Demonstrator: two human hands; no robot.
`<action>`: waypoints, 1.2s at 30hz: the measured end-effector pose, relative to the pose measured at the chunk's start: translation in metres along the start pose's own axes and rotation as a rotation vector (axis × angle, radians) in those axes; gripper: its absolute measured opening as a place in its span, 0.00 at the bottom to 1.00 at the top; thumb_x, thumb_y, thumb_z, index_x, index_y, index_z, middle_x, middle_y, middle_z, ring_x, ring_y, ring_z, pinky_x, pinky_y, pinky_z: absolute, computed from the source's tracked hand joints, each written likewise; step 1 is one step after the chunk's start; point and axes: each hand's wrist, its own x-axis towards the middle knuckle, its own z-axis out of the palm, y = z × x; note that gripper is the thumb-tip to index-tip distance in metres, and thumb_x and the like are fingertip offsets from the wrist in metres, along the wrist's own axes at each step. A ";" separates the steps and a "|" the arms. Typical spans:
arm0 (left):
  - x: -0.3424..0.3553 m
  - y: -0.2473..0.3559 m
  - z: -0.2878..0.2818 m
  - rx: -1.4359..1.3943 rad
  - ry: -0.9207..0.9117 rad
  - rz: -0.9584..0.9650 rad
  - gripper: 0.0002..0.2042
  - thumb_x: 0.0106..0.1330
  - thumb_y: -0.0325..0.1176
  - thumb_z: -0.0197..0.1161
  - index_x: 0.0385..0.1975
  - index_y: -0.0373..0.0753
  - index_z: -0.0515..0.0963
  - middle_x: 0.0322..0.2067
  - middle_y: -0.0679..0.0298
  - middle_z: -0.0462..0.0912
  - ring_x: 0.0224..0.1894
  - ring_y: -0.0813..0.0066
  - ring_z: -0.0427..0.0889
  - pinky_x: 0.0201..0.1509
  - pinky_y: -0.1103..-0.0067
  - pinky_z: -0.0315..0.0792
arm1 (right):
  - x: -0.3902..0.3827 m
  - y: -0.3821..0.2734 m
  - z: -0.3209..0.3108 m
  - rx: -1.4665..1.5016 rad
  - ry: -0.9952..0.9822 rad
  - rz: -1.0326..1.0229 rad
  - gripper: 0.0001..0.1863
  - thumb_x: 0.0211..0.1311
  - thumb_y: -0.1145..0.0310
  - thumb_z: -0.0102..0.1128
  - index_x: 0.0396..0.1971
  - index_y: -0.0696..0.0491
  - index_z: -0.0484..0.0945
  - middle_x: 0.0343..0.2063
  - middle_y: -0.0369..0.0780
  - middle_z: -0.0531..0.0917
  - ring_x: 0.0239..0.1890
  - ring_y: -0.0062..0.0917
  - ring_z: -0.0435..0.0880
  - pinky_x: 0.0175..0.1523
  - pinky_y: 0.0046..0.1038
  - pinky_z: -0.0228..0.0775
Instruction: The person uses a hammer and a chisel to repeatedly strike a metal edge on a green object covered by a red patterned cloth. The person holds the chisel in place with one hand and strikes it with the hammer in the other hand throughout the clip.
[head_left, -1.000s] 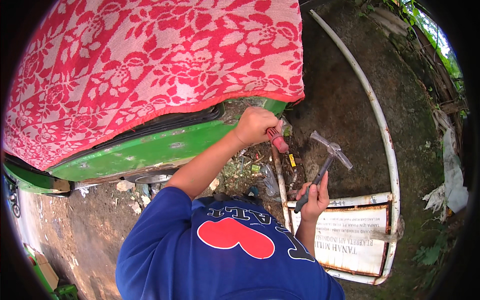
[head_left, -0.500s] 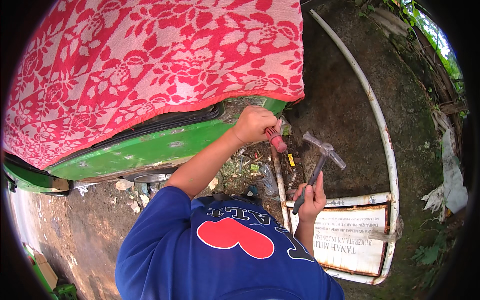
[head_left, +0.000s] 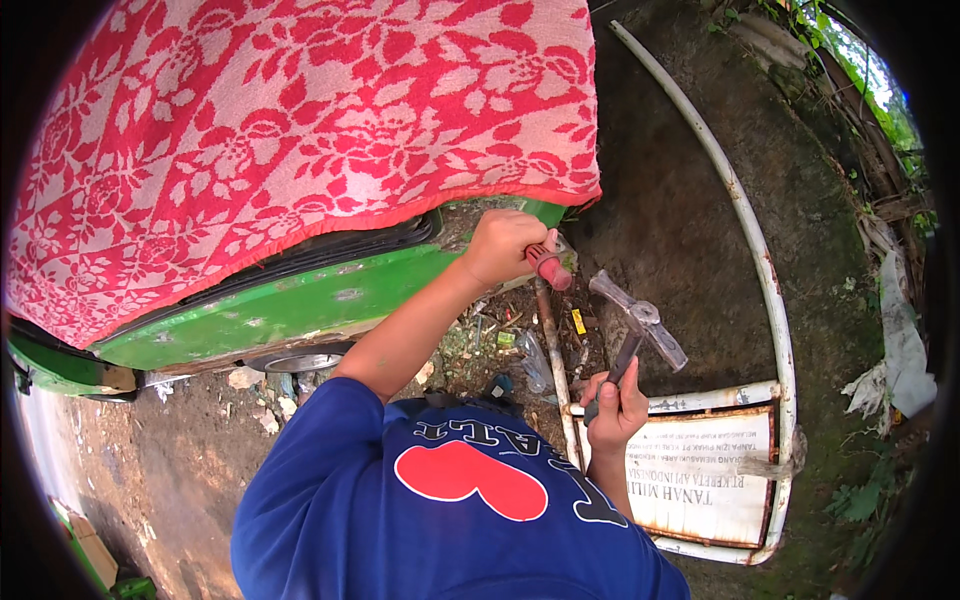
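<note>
My left hand (head_left: 503, 246) is closed round a red-handled tool (head_left: 549, 268), its ridged handle end sticking out toward the right. The tool's other end is hidden behind my fingers, beside the corner of the green car body (head_left: 290, 308). Lower and to the right, my right hand (head_left: 620, 408) grips a hammer (head_left: 642, 318) by its dark handle. The hammer's grey metal head is raised, apart from the red handle end. A red and pink flowered cloth (head_left: 340, 120) covers the upper part of the car.
A white, rusty metal frame (head_left: 745, 200) curves along the right, with a white sign board (head_left: 700, 480) at its lower end. Rubble and litter (head_left: 500, 340) lie under the car edge. A wheel (head_left: 298, 360) shows below the green panel. Plants and scraps (head_left: 890, 330) line the far right.
The hammer head has dropped slightly and tilted, and its handle has swung in my right hand. My left hand stays on the red-handled tool in nearly the same place.
</note>
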 end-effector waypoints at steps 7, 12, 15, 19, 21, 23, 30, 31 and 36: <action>-0.006 0.005 -0.001 -0.060 -0.026 0.062 0.18 0.50 0.25 0.66 0.10 0.40 0.60 0.11 0.62 0.62 0.13 0.61 0.66 0.18 0.69 0.61 | -0.004 0.006 -0.001 0.071 0.000 0.129 0.26 0.68 0.77 0.50 0.66 0.55 0.65 0.22 0.37 0.77 0.19 0.18 0.72 0.25 0.21 0.68; -0.004 0.006 -0.004 -0.049 -0.028 0.069 0.19 0.50 0.25 0.65 0.10 0.40 0.59 0.11 0.62 0.62 0.13 0.60 0.65 0.18 0.69 0.60 | -0.006 0.010 -0.001 0.067 -0.017 0.148 0.26 0.68 0.78 0.50 0.66 0.56 0.66 0.22 0.37 0.77 0.20 0.19 0.73 0.25 0.21 0.68; -0.002 0.004 -0.005 -0.032 -0.032 0.071 0.19 0.50 0.25 0.66 0.10 0.40 0.59 0.11 0.61 0.61 0.13 0.60 0.65 0.18 0.69 0.60 | -0.004 0.008 0.000 0.065 -0.019 0.159 0.25 0.68 0.78 0.50 0.66 0.57 0.66 0.22 0.37 0.77 0.20 0.18 0.73 0.25 0.22 0.68; -0.002 0.003 -0.003 -0.031 -0.037 0.055 0.19 0.50 0.25 0.66 0.10 0.40 0.59 0.11 0.61 0.61 0.13 0.59 0.65 0.19 0.69 0.60 | -0.005 0.010 -0.001 0.079 -0.013 0.169 0.25 0.69 0.77 0.50 0.65 0.58 0.66 0.24 0.37 0.78 0.20 0.18 0.73 0.25 0.22 0.69; -0.002 0.004 -0.004 -0.039 -0.047 0.053 0.19 0.50 0.25 0.66 0.10 0.40 0.59 0.11 0.61 0.61 0.13 0.59 0.65 0.19 0.68 0.60 | -0.005 0.009 -0.001 0.081 -0.016 0.175 0.25 0.69 0.77 0.50 0.65 0.57 0.66 0.24 0.37 0.78 0.20 0.18 0.72 0.25 0.22 0.69; -0.004 0.002 -0.006 0.015 -0.080 0.042 0.17 0.53 0.29 0.67 0.11 0.41 0.63 0.12 0.62 0.66 0.15 0.60 0.70 0.20 0.69 0.64 | -0.005 0.009 -0.001 0.086 -0.019 0.183 0.25 0.69 0.76 0.51 0.65 0.57 0.66 0.25 0.37 0.79 0.20 0.18 0.72 0.24 0.22 0.69; -0.004 0.002 -0.006 0.028 -0.096 0.030 0.17 0.54 0.31 0.67 0.11 0.41 0.65 0.13 0.62 0.69 0.16 0.61 0.72 0.21 0.68 0.66 | -0.004 0.008 -0.003 0.102 -0.034 0.193 0.25 0.69 0.76 0.51 0.66 0.56 0.66 0.23 0.37 0.78 0.20 0.19 0.72 0.25 0.22 0.68; -0.004 0.002 -0.005 0.015 -0.076 0.036 0.17 0.53 0.29 0.67 0.11 0.41 0.63 0.12 0.62 0.66 0.15 0.60 0.70 0.20 0.68 0.64 | -0.005 0.008 -0.003 0.104 -0.037 0.193 0.25 0.69 0.76 0.51 0.66 0.56 0.65 0.22 0.37 0.77 0.20 0.19 0.72 0.25 0.22 0.68; -0.001 0.004 -0.003 -0.029 -0.029 0.049 0.19 0.50 0.25 0.66 0.10 0.39 0.59 0.11 0.60 0.60 0.13 0.59 0.65 0.18 0.68 0.60 | -0.005 0.009 -0.003 0.101 -0.033 0.198 0.26 0.69 0.76 0.50 0.66 0.56 0.65 0.21 0.37 0.77 0.20 0.19 0.72 0.25 0.22 0.68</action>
